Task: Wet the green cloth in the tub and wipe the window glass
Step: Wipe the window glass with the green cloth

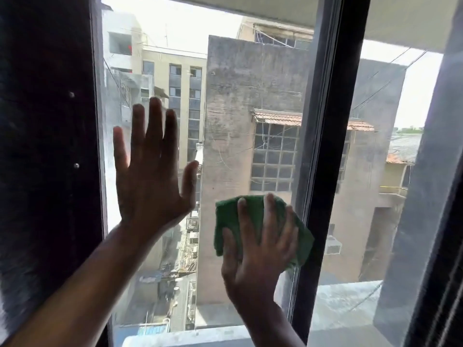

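The green cloth (253, 216) lies flat against the window glass (233, 121), low and to the right of the pane. My right hand (260, 249) presses on it with fingers spread, covering its lower middle. My left hand (150, 176) rests flat on the same pane further left and higher, palm on the glass, fingers apart and holding nothing. The tub is out of view.
A dark vertical frame bar (323, 151) stands just right of the cloth. A dark wall or frame (47, 146) borders the pane on the left. A second pane (370, 171) lies right of the bar. Buildings and a street show outside.
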